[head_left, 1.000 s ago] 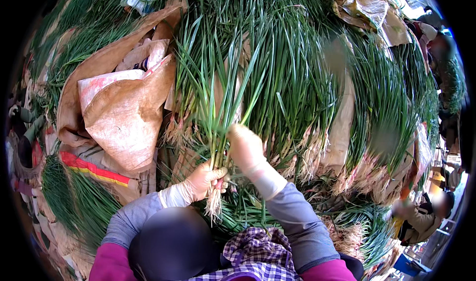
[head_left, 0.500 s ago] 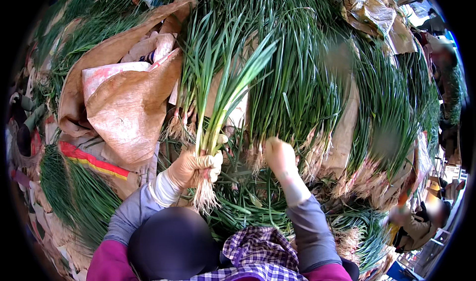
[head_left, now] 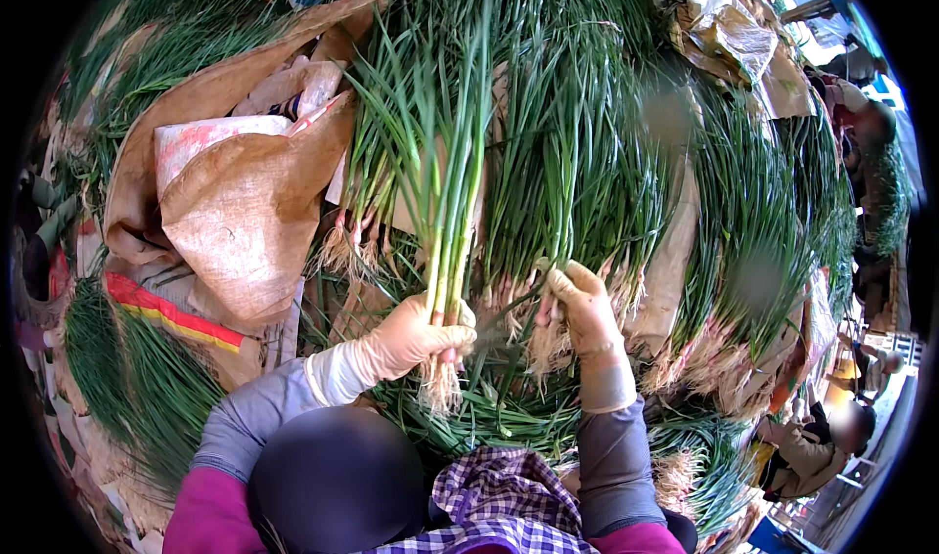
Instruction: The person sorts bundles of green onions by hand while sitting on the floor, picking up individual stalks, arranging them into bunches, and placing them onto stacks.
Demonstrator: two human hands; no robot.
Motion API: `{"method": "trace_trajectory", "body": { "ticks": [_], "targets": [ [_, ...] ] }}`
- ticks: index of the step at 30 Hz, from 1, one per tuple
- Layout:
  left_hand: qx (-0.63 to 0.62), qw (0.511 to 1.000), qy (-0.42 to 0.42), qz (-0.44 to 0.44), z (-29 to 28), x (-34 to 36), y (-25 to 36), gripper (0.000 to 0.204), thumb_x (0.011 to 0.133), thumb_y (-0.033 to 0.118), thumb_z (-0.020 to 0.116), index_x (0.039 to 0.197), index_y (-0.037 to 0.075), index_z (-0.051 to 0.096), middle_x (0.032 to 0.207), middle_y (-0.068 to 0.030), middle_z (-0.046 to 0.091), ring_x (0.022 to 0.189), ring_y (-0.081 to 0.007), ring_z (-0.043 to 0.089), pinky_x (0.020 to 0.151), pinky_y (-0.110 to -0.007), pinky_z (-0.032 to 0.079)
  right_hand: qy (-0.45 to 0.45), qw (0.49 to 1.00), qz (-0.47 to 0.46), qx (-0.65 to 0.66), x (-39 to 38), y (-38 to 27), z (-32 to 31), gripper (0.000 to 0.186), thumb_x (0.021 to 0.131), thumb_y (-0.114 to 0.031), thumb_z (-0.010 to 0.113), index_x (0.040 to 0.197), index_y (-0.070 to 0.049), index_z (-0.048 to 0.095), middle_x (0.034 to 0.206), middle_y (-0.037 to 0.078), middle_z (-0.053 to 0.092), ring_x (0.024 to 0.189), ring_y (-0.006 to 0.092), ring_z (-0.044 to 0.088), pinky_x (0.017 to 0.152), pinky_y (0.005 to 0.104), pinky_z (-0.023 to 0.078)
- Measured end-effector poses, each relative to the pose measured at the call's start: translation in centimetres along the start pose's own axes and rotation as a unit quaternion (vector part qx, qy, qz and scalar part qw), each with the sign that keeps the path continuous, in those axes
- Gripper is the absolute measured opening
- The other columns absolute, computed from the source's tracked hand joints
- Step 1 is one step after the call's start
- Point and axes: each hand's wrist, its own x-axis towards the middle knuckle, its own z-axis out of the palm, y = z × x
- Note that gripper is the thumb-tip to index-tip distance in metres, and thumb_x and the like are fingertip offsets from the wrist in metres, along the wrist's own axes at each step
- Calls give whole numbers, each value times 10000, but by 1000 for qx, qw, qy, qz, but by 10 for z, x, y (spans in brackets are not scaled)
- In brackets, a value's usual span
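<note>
My left hand [head_left: 416, 341], in a pale rubber glove, is closed around a bunch of green garlic [head_left: 452, 261]. Its long flat leaves point away from me, and the stringy roots [head_left: 440, 390] hang below my fist. To the right, my gloved right hand [head_left: 585, 310] pinches a few green garlic stalks [head_left: 556, 212] just above their pinkish bases. Their roots hang beside my palm, and their leaves overlap the large pile of green garlic [head_left: 626, 153] lying behind. The fingertips of my right hand are partly hidden by the stalks.
A folded brown sack [head_left: 245, 231] lies at the left, with more greens [head_left: 127, 388] near it. Loose leaves [head_left: 499, 417] cover the space before me. Crumpled plastic sheeting [head_left: 729, 36] sits at the far right. Another person [head_left: 817, 446] is at the lower right edge.
My left hand has moved slightly right, and its bunch has swung from leaning right to nearly upright. My right hand has moved a little right and now grips several stalks from the pile.
</note>
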Motion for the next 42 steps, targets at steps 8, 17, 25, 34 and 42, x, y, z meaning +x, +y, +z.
{"method": "trace_trajectory", "body": {
  "ticks": [8,17,25,34,42],
  "targets": [
    [89,993,80,2,14,17,-23,139,820,41,624,929,53,538,688,-7,553,550,-93,542,492,-225,459,-26,993,13,113,-2,43,51,190,834,-60,635,992,17,564,754,70,624,595,123,587,511,216,480],
    [-31,997,61,-19,4,18,-27,76,839,33,571,886,50,514,712,-54,580,577,-122,562,529,-230,466,33,970,31,237,10,56,76,101,881,-94,585,963,-34,582,720,-17,556,522,45,415,458,184,350],
    [-141,989,32,20,-20,-1,7,106,820,-24,521,923,3,519,880,-152,604,830,-243,634,726,-397,554,236,962,-63,-124,18,23,-31,134,832,-134,627,895,-41,555,711,28,569,550,92,446,497,209,396],
    [-96,991,62,63,-17,-1,6,221,822,-19,541,1036,32,523,948,-101,603,764,-153,608,624,-232,498,197,827,-176,-496,10,37,9,190,837,-187,624,943,-31,605,835,133,649,755,258,638,724,345,533],
    [-69,986,-38,145,-3,-28,31,246,776,43,647,950,82,477,811,-107,558,712,-211,596,702,-359,506,220,954,-62,-195,71,18,-1,163,876,-167,570,923,-11,585,826,101,621,789,177,642,667,311,534]
  ]
}}
